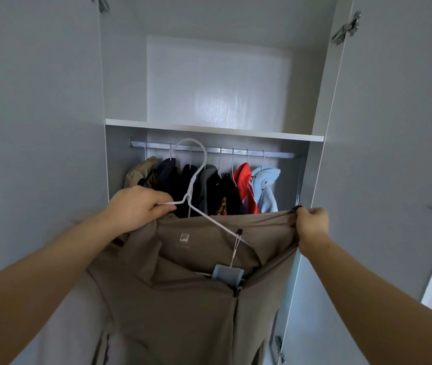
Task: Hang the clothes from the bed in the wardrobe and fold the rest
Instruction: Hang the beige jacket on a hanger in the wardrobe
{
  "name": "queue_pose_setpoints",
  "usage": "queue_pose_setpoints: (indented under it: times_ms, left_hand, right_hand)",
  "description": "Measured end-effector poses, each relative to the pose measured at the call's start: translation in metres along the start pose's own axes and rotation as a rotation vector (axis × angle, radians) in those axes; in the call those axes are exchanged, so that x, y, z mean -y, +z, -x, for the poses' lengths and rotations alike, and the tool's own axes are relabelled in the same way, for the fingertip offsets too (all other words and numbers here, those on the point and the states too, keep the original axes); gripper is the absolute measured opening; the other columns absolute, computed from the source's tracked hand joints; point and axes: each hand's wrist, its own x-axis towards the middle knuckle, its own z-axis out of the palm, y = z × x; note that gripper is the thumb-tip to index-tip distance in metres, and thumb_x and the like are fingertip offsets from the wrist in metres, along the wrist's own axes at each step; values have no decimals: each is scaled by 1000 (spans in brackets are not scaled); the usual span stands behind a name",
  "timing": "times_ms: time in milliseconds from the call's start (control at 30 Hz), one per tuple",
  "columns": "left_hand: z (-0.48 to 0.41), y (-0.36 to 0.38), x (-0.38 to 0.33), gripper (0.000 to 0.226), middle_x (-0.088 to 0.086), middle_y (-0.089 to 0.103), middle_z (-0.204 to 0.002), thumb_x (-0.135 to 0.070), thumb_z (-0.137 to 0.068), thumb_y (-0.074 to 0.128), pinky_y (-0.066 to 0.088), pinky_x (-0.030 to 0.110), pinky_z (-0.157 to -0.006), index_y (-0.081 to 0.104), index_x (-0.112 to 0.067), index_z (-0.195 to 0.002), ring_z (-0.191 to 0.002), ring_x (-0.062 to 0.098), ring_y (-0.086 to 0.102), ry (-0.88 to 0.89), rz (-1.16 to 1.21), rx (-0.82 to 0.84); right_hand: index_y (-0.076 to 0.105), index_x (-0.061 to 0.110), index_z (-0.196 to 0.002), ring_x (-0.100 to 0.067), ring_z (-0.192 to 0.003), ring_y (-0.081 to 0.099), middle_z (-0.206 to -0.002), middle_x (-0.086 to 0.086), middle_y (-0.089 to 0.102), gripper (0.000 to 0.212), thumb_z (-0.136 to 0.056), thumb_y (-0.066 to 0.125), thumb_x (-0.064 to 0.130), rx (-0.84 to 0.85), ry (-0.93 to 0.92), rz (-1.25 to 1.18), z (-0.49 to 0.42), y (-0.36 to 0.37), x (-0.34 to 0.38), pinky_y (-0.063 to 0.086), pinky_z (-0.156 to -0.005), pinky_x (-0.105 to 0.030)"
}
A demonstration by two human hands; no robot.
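I hold a brown jacket [183, 299] up in front of the open wardrobe. My left hand [137, 206] grips one arm of a white wire hanger [196, 180] together with the jacket's left shoulder. The hanger's other arm slants down inside the collar, and its hook points up in front of the rail. My right hand [312, 222] pinches the jacket's right collar edge and stretches it open. A blue price tag [226, 275] dangles on a string inside the jacket. Behind, the metal rail [275, 154] carries several hung garments.
On the rail hang tan, dark navy, grey, black, red [245, 185] and light blue [266, 188] clothes. A white shelf [214, 130] runs above the rail. Both wardrobe doors [35, 127] stand open at left and right.
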Motion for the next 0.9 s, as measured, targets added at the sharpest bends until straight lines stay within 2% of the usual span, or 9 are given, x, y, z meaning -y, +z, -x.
queue_pose_setpoints:
  times_ms: [200, 300, 367, 433, 500, 567, 633, 700, 900]
  left_hand:
    - [1, 18, -9, 35, -3, 70, -79, -47, -91, 46, 52, 38, -69, 71, -22, -86, -76, 13, 63, -69, 101, -61]
    - [-3, 26, -19, 37, 0, 67, -74, -45, -92, 48, 51, 37, -65, 68, -19, -75, -70, 13, 59, -197, 193, -125]
    - [-4, 28, -19, 38, 3, 67, -71, -44, -91, 50, 49, 38, -65, 67, -17, -71, -68, 15, 59, -225, 260, -175]
    - [-2, 27, -16, 37, 4, 65, -65, -42, -90, 53, 48, 35, -62, 66, -18, -66, -62, 15, 59, -226, 333, -205]
    - [1, 27, -14, 35, 1, 60, -56, -42, -88, 56, 43, 28, -55, 62, -23, -59, -52, 8, 52, -211, 394, -207]
    - [2, 27, -14, 36, 2, 58, -53, -41, -87, 57, 38, 23, -51, 59, -26, -55, -48, 6, 47, -192, 432, -227]
    - [1, 26, -14, 35, 4, 57, -52, -40, -87, 58, 38, 26, -51, 60, -23, -56, -48, 8, 47, -181, 465, -260]
    - [-1, 26, -17, 35, 5, 56, -52, -40, -86, 59, 38, 28, -51, 62, -20, -57, -47, 8, 45, -180, 490, -273]
    - [-4, 36, -39, 32, 3, 57, -55, -47, -84, 58, 45, 36, -56, 67, -21, -69, -50, 10, 48, -142, 453, -167]
  right_hand:
    - [35, 19, -68, -9, -60, 41, -66, 3, 40, 32, -89, 50, 1, 213, -323, 68, 32, 16, 10, 35, -56, -18]
    - [45, 17, -67, 4, -52, 47, -63, 5, 50, 32, -83, 57, -8, 657, -350, -45, 54, 25, 17, 37, -52, -8]
    - [60, 23, -73, 0, -60, 57, -70, 7, 62, 19, -87, 61, 11, 933, -260, 59, 62, 24, 22, 44, -59, -13]
    - [65, 33, -80, -10, -65, 61, -75, 4, 66, 16, -92, 55, 26, 839, -267, 85, 57, 20, 21, 47, -66, -22]
    - [61, 35, -87, -16, -72, 59, -76, 6, 65, 14, -93, 50, 30, 489, -402, 135, 45, 15, 16, 46, -72, -29]
    - [58, 32, -103, -24, -99, 56, -102, 2, 63, 15, -93, 47, 35, 312, -542, 585, 35, 11, 10, 44, -89, -38]
    - [59, 27, -114, -29, -113, 50, -122, -6, 57, 31, -95, 41, 43, 409, -449, 852, 30, 10, 2, 37, -100, -42]
    - [63, 23, -113, -27, -107, 52, -120, -9, 60, 47, -96, 31, 52, 532, -322, 777, 34, 10, 0, 37, -96, -37]
    - [51, 22, -65, -15, -73, 53, -63, 6, 50, 47, -89, 38, 60, 690, -519, 640, 56, 28, 5, 40, -69, -30]
